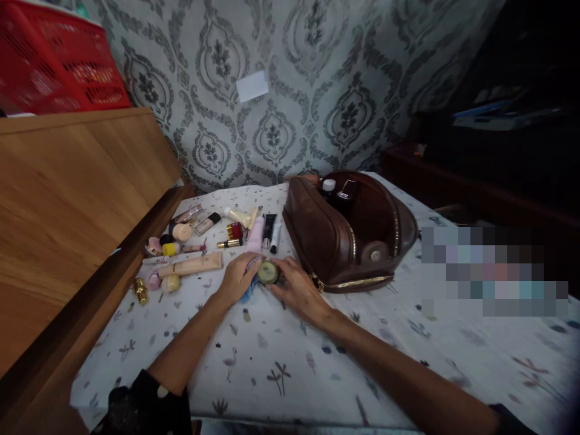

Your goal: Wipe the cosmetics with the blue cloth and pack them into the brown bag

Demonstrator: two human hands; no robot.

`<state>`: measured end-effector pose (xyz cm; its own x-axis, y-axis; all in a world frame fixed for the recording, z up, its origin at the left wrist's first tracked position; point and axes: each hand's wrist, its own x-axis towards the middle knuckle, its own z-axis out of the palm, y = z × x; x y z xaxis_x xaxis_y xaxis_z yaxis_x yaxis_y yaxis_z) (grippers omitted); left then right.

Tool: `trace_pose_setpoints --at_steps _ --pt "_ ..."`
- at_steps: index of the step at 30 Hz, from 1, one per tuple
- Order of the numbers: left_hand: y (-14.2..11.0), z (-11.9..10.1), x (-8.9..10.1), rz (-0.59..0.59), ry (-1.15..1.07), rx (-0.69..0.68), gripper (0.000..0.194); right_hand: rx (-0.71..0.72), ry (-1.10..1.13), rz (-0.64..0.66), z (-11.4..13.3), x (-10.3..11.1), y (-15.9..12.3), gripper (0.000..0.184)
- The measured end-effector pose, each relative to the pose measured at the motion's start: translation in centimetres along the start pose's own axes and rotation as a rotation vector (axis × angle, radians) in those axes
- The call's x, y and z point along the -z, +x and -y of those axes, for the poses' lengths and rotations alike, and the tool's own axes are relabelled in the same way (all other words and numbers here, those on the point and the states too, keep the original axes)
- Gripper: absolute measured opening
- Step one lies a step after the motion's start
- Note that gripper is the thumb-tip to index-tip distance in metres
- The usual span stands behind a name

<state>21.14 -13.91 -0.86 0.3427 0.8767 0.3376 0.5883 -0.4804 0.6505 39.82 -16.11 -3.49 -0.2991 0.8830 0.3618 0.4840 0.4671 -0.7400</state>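
Observation:
My left hand (239, 279) is closed on a crumpled blue cloth (248, 292), which shows below its fingers. From the other side, the fingers of my right hand (302, 291) curl around a small round jar (267, 272) with a greenish top. The cloth is against the jar's left side. Just beyond my hands lie a pink tube (256, 233), a black tube (269, 228) and a white tube with a black cap (276, 235). Right of them stands an open brown leather bag (317, 232) with gold zips; a white-capped bottle (328, 187) is inside.
Several cosmetics lie to the left, among them a large beige tube (194, 264), a gold bottle (140, 291) and a red jar (234, 230). A wooden panel (81, 199) borders the patterned cloth-covered table (254, 374), with a red basket (63, 60) above. The patterned wall (272, 133) rises behind.

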Motion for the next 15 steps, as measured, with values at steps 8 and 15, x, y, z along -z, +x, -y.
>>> trace_pose_setpoints --at_steps 8,15 --pt "-0.5 0.0 -0.4 -0.015 0.022 -0.051 0.043 0.014 0.043 -0.012 0.6 0.1 0.0 0.032" --pt "-0.8 -1.1 -0.8 0.064 0.170 -0.154 0.043 0.007 0.072 -0.060 -0.2 0.0 0.0 0.036"
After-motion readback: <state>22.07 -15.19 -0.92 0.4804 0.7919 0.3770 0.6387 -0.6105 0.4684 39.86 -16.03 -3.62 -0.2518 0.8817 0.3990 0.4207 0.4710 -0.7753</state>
